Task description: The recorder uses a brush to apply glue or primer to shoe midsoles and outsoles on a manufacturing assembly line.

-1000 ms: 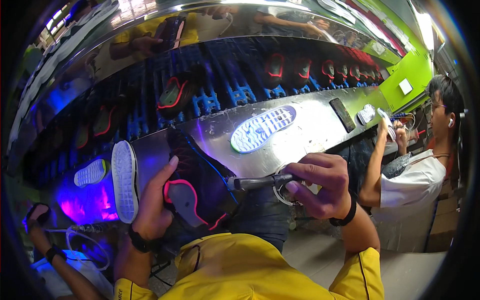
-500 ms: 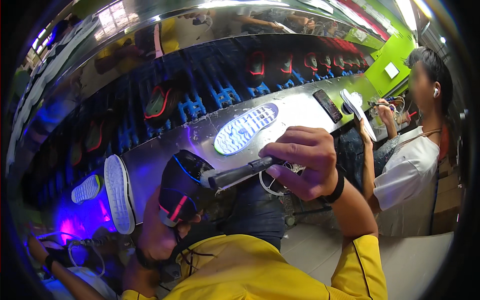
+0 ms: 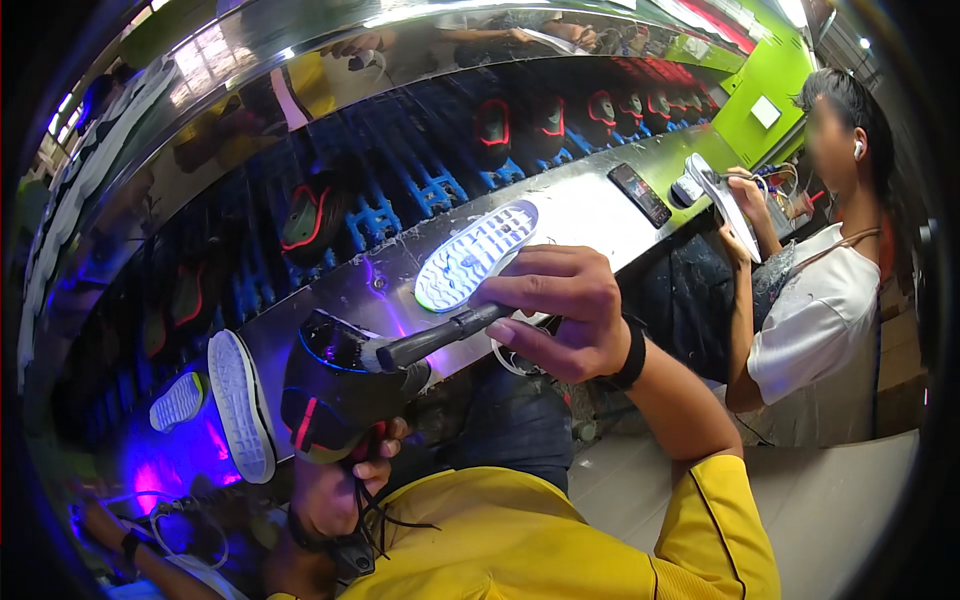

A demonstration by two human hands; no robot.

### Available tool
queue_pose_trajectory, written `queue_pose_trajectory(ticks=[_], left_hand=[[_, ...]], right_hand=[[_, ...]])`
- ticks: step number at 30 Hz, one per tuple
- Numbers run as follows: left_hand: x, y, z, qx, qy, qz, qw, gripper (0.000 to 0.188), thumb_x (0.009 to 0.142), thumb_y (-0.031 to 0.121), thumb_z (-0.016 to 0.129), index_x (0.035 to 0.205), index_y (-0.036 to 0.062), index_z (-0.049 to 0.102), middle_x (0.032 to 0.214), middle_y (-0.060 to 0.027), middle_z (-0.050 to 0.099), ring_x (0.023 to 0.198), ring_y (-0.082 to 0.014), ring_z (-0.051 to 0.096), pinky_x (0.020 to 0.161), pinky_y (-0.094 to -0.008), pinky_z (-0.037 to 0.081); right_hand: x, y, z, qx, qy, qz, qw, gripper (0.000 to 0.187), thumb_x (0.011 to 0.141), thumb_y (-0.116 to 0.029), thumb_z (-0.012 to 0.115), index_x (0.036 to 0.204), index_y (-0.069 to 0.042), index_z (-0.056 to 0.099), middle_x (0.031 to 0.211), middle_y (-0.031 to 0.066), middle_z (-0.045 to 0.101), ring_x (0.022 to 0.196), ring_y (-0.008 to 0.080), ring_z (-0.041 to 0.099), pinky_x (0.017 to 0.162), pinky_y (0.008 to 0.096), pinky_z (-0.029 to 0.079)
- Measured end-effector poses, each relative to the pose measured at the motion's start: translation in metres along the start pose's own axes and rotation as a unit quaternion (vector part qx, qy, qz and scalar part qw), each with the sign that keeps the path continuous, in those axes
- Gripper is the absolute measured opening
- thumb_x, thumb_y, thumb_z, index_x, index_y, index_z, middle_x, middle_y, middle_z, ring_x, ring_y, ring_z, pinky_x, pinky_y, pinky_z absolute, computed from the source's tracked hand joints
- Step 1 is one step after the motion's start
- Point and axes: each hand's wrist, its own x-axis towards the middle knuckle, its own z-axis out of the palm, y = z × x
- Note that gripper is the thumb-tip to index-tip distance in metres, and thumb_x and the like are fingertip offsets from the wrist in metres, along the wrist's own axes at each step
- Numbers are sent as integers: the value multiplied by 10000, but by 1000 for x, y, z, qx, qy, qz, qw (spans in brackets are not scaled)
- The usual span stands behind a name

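Note:
My left hand is closed around a black shoe upper with a red stripe and dangling laces. The upper is tilted, its glossy bottom face turned up. Between the fingers and thumb of my right hand is a dark-handled brush. Its bristle end meets the glossy bottom near the edge, which has a thin blue glowing line. Just beyond my right hand, a white shoe sole lies tread up on the metal ledge. Part of my left hand is hidden by the upper.
Behind the metal ledge runs a blue-railed conveyor carrying several dark shoes. Left stand a long white sole and another sole under purple light. At right, a phone lies near a co-worker holding a sole. Another person's arm shows lower left.
The shoe upper has turned so more of its bottom shows, and laces now hang in view. My right hand and the brush have moved left. The co-worker's hands and sole have shifted.

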Motion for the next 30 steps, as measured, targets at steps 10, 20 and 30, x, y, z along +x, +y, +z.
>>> queue_pose_trajectory(ticks=[10,20,30], left_hand=[[6,-8,1,-23,-12,-40,999,540,1044,348,625,1327,-88,477,1171,-184,493,945,-247,622,642,-287,576],[15,-14,4,59,11,-12,998,513,1070,365,568,1346,-65,523,1144,-212,593,846,-196,652,588,-263,591],[20,-13,-14,13,53,-4,998,669,1050,519,521,1345,-78,581,1275,-267,620,978,-313,679,618,-305,566]], right_hand=[[-32,17,15,17,21,44,999,274,865,-111,757,1087,48,779,859,157,735,701,261,692,652,338,530],[-53,11,16,20,81,112,990,255,884,-122,731,1048,68,774,811,157,713,664,231,667,613,326,495],[-6,-6,-11,-104,37,-7,994,286,789,-118,798,1042,16,783,810,134,729,654,263,662,631,353,519]])
